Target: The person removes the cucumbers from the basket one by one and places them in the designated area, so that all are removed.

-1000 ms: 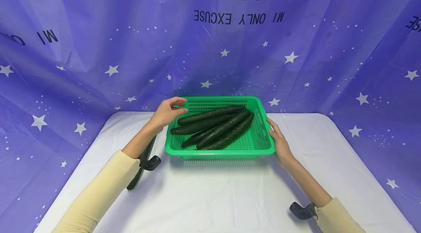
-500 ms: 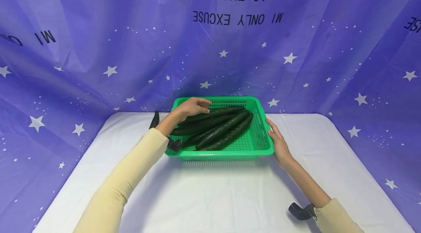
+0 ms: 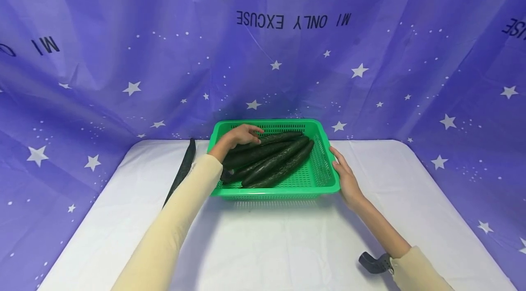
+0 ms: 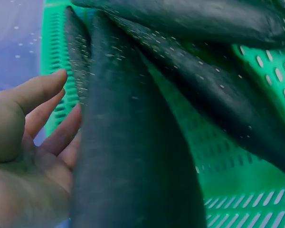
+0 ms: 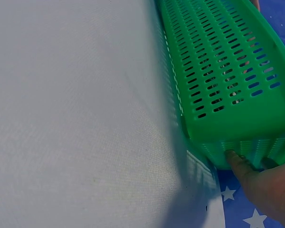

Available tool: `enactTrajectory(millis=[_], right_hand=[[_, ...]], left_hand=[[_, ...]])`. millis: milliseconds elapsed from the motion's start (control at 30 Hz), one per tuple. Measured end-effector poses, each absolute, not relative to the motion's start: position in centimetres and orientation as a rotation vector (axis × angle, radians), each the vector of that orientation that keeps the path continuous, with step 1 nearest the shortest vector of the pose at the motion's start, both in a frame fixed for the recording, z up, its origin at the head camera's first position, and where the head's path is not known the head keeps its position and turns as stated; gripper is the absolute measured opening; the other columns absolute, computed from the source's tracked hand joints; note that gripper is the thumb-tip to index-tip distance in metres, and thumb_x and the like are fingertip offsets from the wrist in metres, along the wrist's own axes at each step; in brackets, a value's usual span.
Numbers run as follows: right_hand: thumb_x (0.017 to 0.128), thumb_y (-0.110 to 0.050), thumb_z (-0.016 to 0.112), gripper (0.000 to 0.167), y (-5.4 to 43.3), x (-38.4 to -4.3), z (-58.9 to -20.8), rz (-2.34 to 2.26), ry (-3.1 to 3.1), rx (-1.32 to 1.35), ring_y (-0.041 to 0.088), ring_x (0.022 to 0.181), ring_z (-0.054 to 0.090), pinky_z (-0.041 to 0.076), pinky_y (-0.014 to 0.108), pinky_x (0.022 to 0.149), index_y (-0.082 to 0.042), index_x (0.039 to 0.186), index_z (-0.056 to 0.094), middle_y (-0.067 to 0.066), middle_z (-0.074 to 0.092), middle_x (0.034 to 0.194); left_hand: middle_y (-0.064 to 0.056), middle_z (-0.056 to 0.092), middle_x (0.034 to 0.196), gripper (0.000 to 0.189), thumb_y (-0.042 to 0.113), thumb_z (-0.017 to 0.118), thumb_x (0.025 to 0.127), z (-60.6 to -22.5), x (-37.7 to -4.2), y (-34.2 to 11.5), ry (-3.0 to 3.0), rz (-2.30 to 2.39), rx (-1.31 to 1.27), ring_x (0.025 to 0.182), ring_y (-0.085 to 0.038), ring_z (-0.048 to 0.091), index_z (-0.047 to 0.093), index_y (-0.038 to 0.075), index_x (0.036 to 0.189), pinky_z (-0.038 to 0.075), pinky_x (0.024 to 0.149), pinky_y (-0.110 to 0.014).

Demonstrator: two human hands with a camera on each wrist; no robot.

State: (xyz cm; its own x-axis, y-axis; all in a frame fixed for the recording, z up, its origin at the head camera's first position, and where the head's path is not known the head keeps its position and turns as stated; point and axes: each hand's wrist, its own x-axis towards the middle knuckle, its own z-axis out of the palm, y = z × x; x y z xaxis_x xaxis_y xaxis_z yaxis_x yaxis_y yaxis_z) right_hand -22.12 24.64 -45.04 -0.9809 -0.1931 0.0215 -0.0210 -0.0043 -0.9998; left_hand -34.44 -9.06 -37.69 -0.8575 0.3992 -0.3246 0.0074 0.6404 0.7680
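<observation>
Several dark green cucumbers (image 3: 279,167) lie in a green plastic basket (image 3: 279,191). Over the left part of the basket is my left hand (image 3: 243,134), above the rearmost cucumbers. In the left wrist view its fingers (image 4: 61,135) are spread and loosely bent beside a large cucumber (image 4: 133,137), with the thumb held away from it. My right hand (image 3: 348,182) touches the right end of the basket from outside, below the rim. In the right wrist view its extended thumb (image 5: 240,166) lies against the slotted end wall.
Left of the basket, another cucumber (image 3: 182,170) lies on the white tablecloth (image 3: 271,245), partly hidden by my left sleeve (image 3: 176,227). A purple star-printed curtain (image 3: 246,76) hangs close behind the basket and along both sides of the table.
My left hand has moved right from the basket's left rim to above the cucumbers inside, uncovering part of the loose cucumber. The right hand stays at the basket's end.
</observation>
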Motion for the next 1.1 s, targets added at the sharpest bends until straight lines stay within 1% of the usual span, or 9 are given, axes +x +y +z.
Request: enactTrajectory(millis=[233, 433, 533, 600, 667, 700, 833, 933, 1100], right_hand=[[0.111, -0.03, 0.023, 0.053, 24.5, -22.1, -44.9, -2.107, 2.157, -0.23, 0.017, 0.104, 0.055, 0.05, 0.026, 0.081, -0.023, 0.162, 0.012, 0.017, 0.027, 0.154], [0.111, -0.031, 0.023, 0.053, 24.3, -22.0, -44.8, -2.093, 2.168, -0.217, 0.019, 0.104, 0.056, 0.051, 0.027, 0.081, -0.023, 0.163, 0.012, 0.018, 0.028, 0.155], [0.111, -0.031, 0.023, 0.053, 24.3, -22.1, -44.8, -2.091, 2.175, -0.219, 0.02, 0.108, 0.054, 0.05, 0.027, 0.082, -0.023, 0.162, 0.012, 0.017, 0.026, 0.156], [0.111, -0.031, 0.023, 0.053, 24.3, -22.1, -44.8, -2.092, 2.176, -0.226, 0.021, 0.109, 0.053, 0.05, 0.026, 0.083, -0.022, 0.163, 0.012, 0.017, 0.025, 0.157], [0.111, -0.03, 0.023, 0.053, 24.3, -22.1, -44.8, -2.094, 2.17, -0.227, 0.02, 0.109, 0.053, 0.05, 0.026, 0.083, -0.022, 0.163, 0.012, 0.016, 0.025, 0.157], [0.111, -0.03, 0.023, 0.053, 24.3, -22.1, -44.9, -2.095, 2.171, -0.23, 0.02, 0.109, 0.053, 0.05, 0.026, 0.082, -0.022, 0.163, 0.012, 0.017, 0.025, 0.157], [0.112, -0.029, 0.023, 0.052, 24.3, -22.0, -44.9, -2.097, 2.164, -0.222, 0.02, 0.107, 0.053, 0.05, 0.026, 0.082, -0.022, 0.162, 0.012, 0.017, 0.026, 0.156], [0.111, -0.029, 0.023, 0.052, 24.4, -22.0, -44.9, -2.094, 2.169, -0.219, 0.022, 0.109, 0.053, 0.05, 0.026, 0.083, -0.023, 0.163, 0.012, 0.017, 0.025, 0.156], [0.111, -0.03, 0.023, 0.053, 24.6, -22.1, -44.9, -2.087, 2.192, -0.207, 0.022, 0.11, 0.052, 0.049, 0.026, 0.084, -0.023, 0.162, 0.013, 0.017, 0.026, 0.156]], left_hand=[[-0.014, 0.027, 0.161, 0.049, 0.01, 0.061, 0.1, -39.0, -35.0, -9.0, 2.473, 0.964, 0.331, 0.145, -0.035, 0.026, 0.051, 0.011, 0.148, 0.035, 0.11, -0.049], [-0.014, 0.03, 0.159, 0.048, 0.007, 0.063, 0.098, -38.9, -35.0, -8.9, 2.508, 0.955, 0.339, 0.146, -0.034, 0.025, 0.054, 0.011, 0.145, 0.037, 0.108, -0.049], [-0.014, 0.032, 0.158, 0.047, 0.004, 0.064, 0.097, -38.6, -34.9, -8.9, 2.5, 1.003, 0.357, 0.103, -0.024, 0.057, 0.056, 0.01, 0.144, 0.048, 0.086, -0.039], [-0.014, 0.036, 0.156, 0.047, 0.003, 0.063, 0.097, -38.3, -34.7, -8.9, 2.505, 1.016, 0.374, 0.067, -0.014, 0.048, 0.056, 0.01, 0.143, 0.043, 0.068, -0.033], [-0.015, 0.041, 0.152, 0.046, 0.002, 0.063, 0.097, -37.8, -34.5, -8.9, 2.516, 1.034, 0.391, 0.054, -0.012, 0.029, 0.057, 0.009, 0.142, 0.034, 0.061, -0.033], [-0.016, 0.045, 0.149, 0.046, 0.002, 0.062, 0.097, -37.6, -34.3, -9.0, 2.523, 1.041, 0.403, 0.053, -0.011, 0.035, 0.057, 0.009, 0.142, 0.035, 0.061, -0.032], [-0.018, 0.049, 0.145, 0.044, 0.004, 0.061, 0.098, -36.5, -33.6, -9.3, 2.577, 1.075, 0.468, 0.09, -0.025, 0.061, 0.056, 0.007, 0.142, 0.045, 0.077, -0.037], [-0.018, 0.044, 0.15, 0.044, 0.007, 0.061, 0.099, -35.6, -33.1, -9.6, 2.605, 1.116, 0.495, 0.125, -0.035, 0.051, 0.056, 0.007, 0.143, 0.045, 0.096, -0.047], [-0.016, 0.043, 0.152, 0.044, 0.009, 0.061, 0.1, -34.2, -32.3, -10.2, 2.641, 1.189, 0.506, 0.136, -0.035, 0.042, 0.056, 0.008, 0.143, 0.041, 0.104, -0.054]])
